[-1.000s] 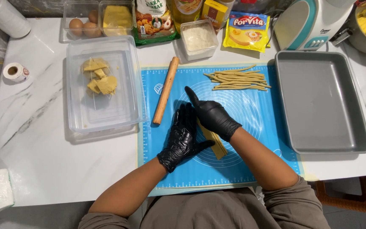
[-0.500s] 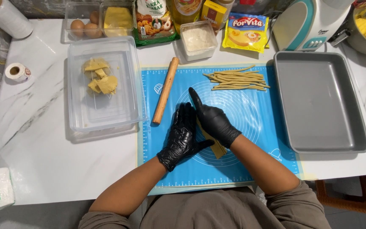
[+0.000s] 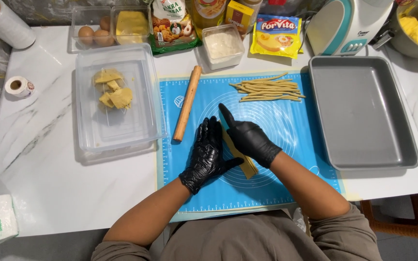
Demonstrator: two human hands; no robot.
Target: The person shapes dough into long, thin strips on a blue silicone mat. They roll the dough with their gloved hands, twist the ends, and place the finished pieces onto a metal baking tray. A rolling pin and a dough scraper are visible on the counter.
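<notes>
Your left hand [image 3: 205,155], in a black glove, lay flat and open on the blue silicone baking mat [image 3: 286,179], fingers spread and pointing away from you, its thumb reaching right to touch the long flat strip of yellow dough [image 3: 242,159]. Your right hand [image 3: 247,137], gloved the same, rested palm down on top of that strip with the fingers together and the index finger stretched toward the far side of the mat; neither hand was closed around anything, both pressed flat. The dough strip lay near the middle of the mat, slanting from under your right palm toward you, with its near end showing between your two wrists. On the far part of the mat sat a bundle of thin rolled yellow dough sticks [image 3: 268,90], laid side by side and well apart from your hands. A plain wooden rolling pin [image 3: 186,103] lay along the mat's left edge, just beside your left fingertips but not touching them. Left of the mat stood a clear rectangular plastic container [image 3: 122,130] holding a few yellow dough lumps [image 3: 111,88]. To the right of the mat a grey metal baking tray [image 3: 364,111] rested on the white marble counter [image 3: 44,159]. Along the back edge stood a small clear tub of white flour [image 3: 222,45], brown eggs [image 3: 94,33] in a clear box, and a yellow margarine sachet [image 3: 276,36].
</notes>
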